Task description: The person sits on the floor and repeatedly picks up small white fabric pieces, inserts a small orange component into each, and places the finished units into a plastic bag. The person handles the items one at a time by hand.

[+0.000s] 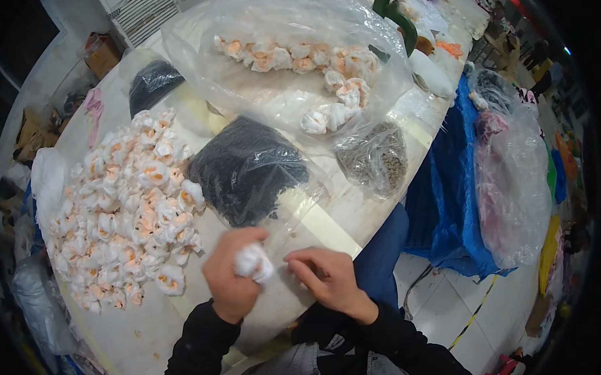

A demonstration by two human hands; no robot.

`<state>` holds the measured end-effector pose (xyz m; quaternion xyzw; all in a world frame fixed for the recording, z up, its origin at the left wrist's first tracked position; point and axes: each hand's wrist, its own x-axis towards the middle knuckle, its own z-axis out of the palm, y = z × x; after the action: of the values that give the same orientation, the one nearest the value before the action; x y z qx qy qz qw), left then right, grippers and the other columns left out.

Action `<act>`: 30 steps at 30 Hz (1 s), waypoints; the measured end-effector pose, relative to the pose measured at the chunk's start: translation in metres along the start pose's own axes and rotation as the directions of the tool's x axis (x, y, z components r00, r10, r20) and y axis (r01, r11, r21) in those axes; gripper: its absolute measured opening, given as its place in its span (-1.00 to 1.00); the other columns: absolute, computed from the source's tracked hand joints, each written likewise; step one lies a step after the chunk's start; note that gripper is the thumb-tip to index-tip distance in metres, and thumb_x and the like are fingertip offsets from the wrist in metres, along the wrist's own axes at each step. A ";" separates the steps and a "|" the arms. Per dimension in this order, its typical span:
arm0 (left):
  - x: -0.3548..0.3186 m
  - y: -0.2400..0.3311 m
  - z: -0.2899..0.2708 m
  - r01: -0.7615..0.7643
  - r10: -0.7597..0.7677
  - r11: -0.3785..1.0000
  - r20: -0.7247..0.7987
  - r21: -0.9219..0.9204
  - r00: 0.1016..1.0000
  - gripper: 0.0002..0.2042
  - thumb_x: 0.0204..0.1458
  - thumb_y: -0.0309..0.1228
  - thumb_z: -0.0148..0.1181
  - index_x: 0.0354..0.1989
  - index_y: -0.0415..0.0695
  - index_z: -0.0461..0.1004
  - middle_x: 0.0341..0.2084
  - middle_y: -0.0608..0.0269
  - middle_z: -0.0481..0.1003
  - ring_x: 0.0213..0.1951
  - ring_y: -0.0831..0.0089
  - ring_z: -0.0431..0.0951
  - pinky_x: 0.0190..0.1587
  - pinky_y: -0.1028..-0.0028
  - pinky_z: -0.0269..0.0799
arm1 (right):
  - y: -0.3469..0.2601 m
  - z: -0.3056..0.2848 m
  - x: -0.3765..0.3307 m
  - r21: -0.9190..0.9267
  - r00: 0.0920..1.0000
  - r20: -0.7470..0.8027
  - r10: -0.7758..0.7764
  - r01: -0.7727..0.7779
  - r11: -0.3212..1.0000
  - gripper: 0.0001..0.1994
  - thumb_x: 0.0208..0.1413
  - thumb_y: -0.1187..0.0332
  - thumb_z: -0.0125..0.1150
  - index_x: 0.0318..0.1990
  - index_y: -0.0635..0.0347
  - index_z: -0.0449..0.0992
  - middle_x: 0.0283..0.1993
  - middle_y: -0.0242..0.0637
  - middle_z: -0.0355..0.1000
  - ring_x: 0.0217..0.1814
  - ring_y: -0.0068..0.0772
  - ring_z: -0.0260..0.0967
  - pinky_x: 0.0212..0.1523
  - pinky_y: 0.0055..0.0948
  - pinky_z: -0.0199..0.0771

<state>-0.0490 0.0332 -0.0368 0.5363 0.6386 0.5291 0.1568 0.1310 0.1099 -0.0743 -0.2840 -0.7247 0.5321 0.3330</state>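
Many small white and orange fluffy pieces (124,208) are heaped on a pale table (146,335), with tiled floor (446,302) seen beside it. More pieces are held in a clear plastic bag (288,61); its far end is cut off. One soft white puff (253,262) is clenched in the left hand (232,271). The right hand (324,277) is curled; its grip cannot be told. Dark bits are kept in shiny bags (246,166).

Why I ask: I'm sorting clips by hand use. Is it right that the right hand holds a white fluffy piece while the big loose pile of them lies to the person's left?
Not quite: the head view shows the left hand holding the white fluffy piece, not the right hand. The loose pile does lie to the person's left.
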 end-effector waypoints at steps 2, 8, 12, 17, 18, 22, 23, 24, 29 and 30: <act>0.008 -0.003 -0.010 0.108 -0.113 0.993 -0.169 -0.043 0.979 -0.70 0.00 -0.75 0.15 -0.07 -0.29 0.57 -0.12 0.12 0.60 -0.05 0.31 0.61 0.07 0.40 0.50 | 0.004 -0.007 0.023 -0.406 0.964 -0.036 -0.262 0.226 0.885 -0.83 0.13 0.41 0.38 -0.14 0.18 0.64 -0.32 -0.23 0.57 -0.32 -0.19 0.52 -0.31 -0.30 0.47; 0.016 -0.010 -0.020 0.089 -0.143 0.973 -0.251 -0.215 0.957 -0.76 0.02 -0.79 0.15 -0.16 -0.28 0.57 -0.06 0.17 0.50 -0.05 0.44 0.52 0.03 0.49 0.44 | 0.000 -0.002 0.082 -0.769 0.960 0.162 -0.227 0.267 0.581 -0.81 0.04 0.28 0.43 -0.24 0.12 0.60 -0.33 -0.28 0.48 -0.15 -0.21 0.44 -0.07 -0.22 0.34; 0.020 0.001 -0.013 0.069 -0.076 0.996 -0.177 -0.047 0.981 -0.85 0.04 -0.71 0.15 -0.25 -0.29 0.57 -0.15 0.13 0.54 -0.08 0.36 0.53 0.01 0.46 0.43 | 0.011 0.008 0.090 -0.825 0.972 0.162 -0.170 0.228 0.517 -0.82 0.00 0.28 0.37 -0.28 0.10 0.55 -0.28 -0.27 0.49 -0.13 -0.17 0.44 -0.08 -0.16 0.30; 0.010 0.001 0.001 0.037 -0.061 0.994 -0.237 -0.105 0.970 -0.86 0.00 -0.69 0.17 -0.26 -0.28 0.53 -0.21 0.11 0.53 -0.16 0.36 0.52 -0.04 0.47 0.42 | 0.038 0.015 0.084 -0.734 0.952 0.128 -0.279 0.280 0.618 -0.86 0.01 0.43 0.22 -0.24 0.16 0.53 -0.24 -0.21 0.46 -0.10 -0.13 0.41 -0.08 -0.16 0.30; 0.009 0.000 0.002 0.046 -0.075 0.991 -0.248 -0.124 0.966 -0.87 -0.01 -0.68 0.18 -0.27 -0.27 0.51 -0.22 0.11 0.52 -0.16 0.36 0.51 -0.04 0.47 0.41 | 0.038 0.013 0.083 -0.716 0.953 0.123 -0.277 0.279 0.640 -0.85 0.02 0.41 0.22 -0.23 0.16 0.53 -0.24 -0.20 0.45 -0.09 -0.14 0.41 -0.08 -0.17 0.30; 0.004 -0.008 0.004 0.062 -0.094 0.989 -0.249 -0.135 0.964 -0.91 0.04 -0.64 0.19 -0.29 -0.25 0.44 -0.23 0.17 0.46 -0.17 0.41 0.45 -0.05 0.50 0.35 | 0.049 0.018 0.079 -0.766 0.955 0.100 -0.279 0.253 0.591 -0.83 0.09 0.30 0.30 -0.21 0.10 0.51 -0.23 -0.24 0.44 -0.10 -0.17 0.37 -0.06 -0.21 0.27; 0.005 -0.009 0.006 0.060 -0.097 0.986 -0.242 -0.154 0.965 -0.91 0.04 -0.63 0.18 -0.30 -0.25 0.43 -0.23 0.17 0.46 -0.17 0.42 0.45 -0.05 0.50 0.35 | 0.049 0.017 0.077 -0.758 0.958 0.091 -0.272 0.244 0.605 -0.83 0.09 0.29 0.29 -0.22 0.10 0.51 -0.23 -0.24 0.43 -0.10 -0.17 0.37 -0.06 -0.22 0.27; 0.004 -0.012 0.005 0.062 -0.102 0.984 -0.245 -0.167 0.964 -0.91 0.04 -0.63 0.18 -0.30 -0.24 0.42 -0.23 0.17 0.45 -0.17 0.42 0.44 -0.05 0.49 0.35 | 0.049 0.020 0.077 -0.764 0.955 0.087 -0.284 0.247 0.596 -0.84 0.09 0.31 0.27 -0.24 0.13 0.49 -0.25 -0.23 0.41 -0.11 -0.18 0.37 -0.08 -0.22 0.29; -0.001 -0.003 0.003 0.040 -0.067 0.988 -0.183 -0.148 0.981 -0.89 0.11 -0.71 0.10 -0.24 -0.28 0.49 -0.15 0.05 0.57 -0.11 0.32 0.55 -0.05 0.40 0.52 | 0.043 0.015 0.070 -0.682 0.933 0.094 -0.347 0.314 0.660 -0.87 0.13 0.38 0.24 -0.24 0.22 0.45 -0.24 -0.16 0.37 -0.15 -0.14 0.35 -0.14 -0.24 0.34; 0.000 -0.003 0.005 0.027 -0.058 0.986 -0.184 -0.162 0.981 -0.89 0.10 -0.72 0.10 -0.25 -0.28 0.48 -0.15 0.05 0.56 -0.11 0.32 0.55 -0.06 0.41 0.51 | 0.037 0.012 0.071 -0.638 0.930 0.074 -0.359 0.321 0.699 -0.87 0.14 0.39 0.24 -0.24 0.22 0.45 -0.24 -0.16 0.36 -0.15 -0.12 0.35 -0.14 -0.23 0.35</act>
<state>-0.0471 0.0358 -0.0416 0.4559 0.6176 0.6233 0.1493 0.0800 0.1672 -0.1001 -0.2563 -0.8923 0.1739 0.3285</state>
